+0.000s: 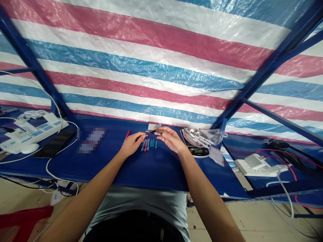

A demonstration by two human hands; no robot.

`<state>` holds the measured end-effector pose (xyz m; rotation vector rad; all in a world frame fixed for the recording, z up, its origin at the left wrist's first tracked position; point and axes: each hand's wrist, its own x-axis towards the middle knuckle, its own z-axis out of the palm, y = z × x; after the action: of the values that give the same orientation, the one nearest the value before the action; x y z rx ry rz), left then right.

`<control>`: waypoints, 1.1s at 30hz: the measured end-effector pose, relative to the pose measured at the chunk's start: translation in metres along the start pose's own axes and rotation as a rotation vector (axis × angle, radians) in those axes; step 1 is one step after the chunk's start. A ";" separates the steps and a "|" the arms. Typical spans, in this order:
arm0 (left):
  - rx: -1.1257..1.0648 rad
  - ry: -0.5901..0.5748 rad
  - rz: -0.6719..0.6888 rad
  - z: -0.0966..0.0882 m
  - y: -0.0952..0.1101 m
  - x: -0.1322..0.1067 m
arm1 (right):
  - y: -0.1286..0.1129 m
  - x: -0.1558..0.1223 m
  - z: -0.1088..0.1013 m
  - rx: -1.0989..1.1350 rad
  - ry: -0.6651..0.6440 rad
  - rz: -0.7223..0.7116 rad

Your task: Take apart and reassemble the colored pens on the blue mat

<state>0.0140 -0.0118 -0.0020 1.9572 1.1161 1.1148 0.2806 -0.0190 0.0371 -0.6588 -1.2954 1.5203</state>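
Note:
My left hand (131, 144) rests on the blue table top (161, 171), its fingertips holding a slim black pen (153, 131) near one end. My right hand (171, 139) reaches in from the other side, with thumb and fingers pinching the far end of that pen. Below the pen, a row of several small teal and red pens (150, 145) lies side by side. A red pen (127, 136) lies just beyond my left hand. A small white card (154, 126) sits at the table's back edge.
Right of my right hand stand a digital scale (198, 151), a steel dish with white items (194, 136) and a plastic bag (214, 136). At left lie a power strip (32, 132), a phone (54, 144) and a blurred object (92, 139). Striped tarpaulin (126, 67) hangs behind.

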 end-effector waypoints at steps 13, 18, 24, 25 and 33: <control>-0.033 -0.002 0.034 0.001 0.001 0.000 | 0.011 0.007 -0.001 0.018 0.012 0.113; 0.068 -0.033 0.087 -0.001 0.001 -0.001 | 0.024 0.013 -0.006 -0.224 0.180 0.002; 0.126 -0.052 0.117 -0.002 0.003 -0.001 | 0.015 0.009 -0.011 -0.340 0.089 -0.023; 0.116 -0.047 0.106 -0.002 0.003 -0.001 | 0.014 0.007 -0.012 -0.319 0.068 -0.005; 0.122 -0.144 0.133 -0.001 0.001 -0.003 | 0.022 0.007 -0.008 -0.394 -0.073 -0.002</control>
<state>0.0122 -0.0152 -0.0017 2.1966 1.0104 0.9744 0.2776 -0.0086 0.0157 -0.8556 -1.6714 1.3064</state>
